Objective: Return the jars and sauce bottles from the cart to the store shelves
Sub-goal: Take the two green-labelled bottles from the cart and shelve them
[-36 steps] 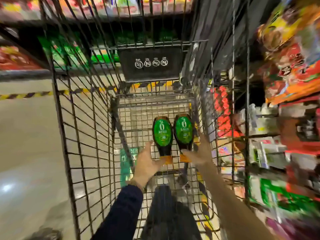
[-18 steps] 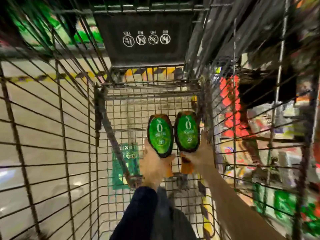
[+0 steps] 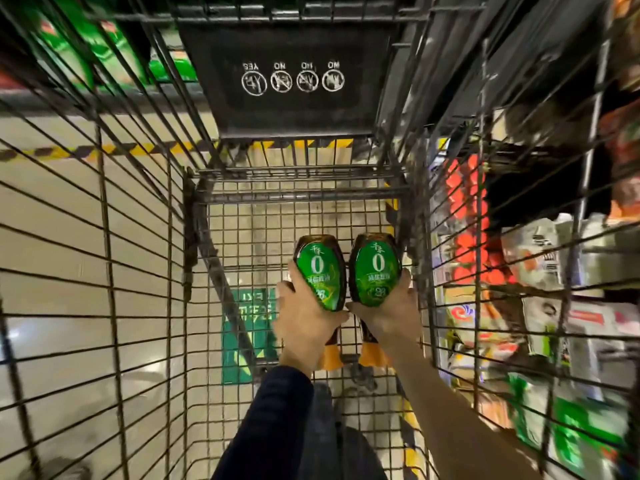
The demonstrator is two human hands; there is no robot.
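Two dark sauce bottles with green labels and orange caps lie side by side deep in the wire cart (image 3: 145, 306), caps pointing toward me. My left hand (image 3: 306, 323) wraps around the left sauce bottle (image 3: 320, 268). Around the right sauce bottle (image 3: 375, 268) my right hand (image 3: 389, 313) is closed, fingers on its right flank and thumb under the label. The bottles touch each other. Their necks are partly hidden by my hands.
The cart's black child-seat flap (image 3: 291, 81) stands at the far end. Store shelves (image 3: 554, 271) packed with goods run along the right, just outside the cart wall. Pale floor with a yellow-black stripe (image 3: 86, 152) lies to the left, a green floor sign (image 3: 249, 334) beneath.
Both hands went from reaching toward the bottles to closing around them. My view has dropped deeper into the cart.
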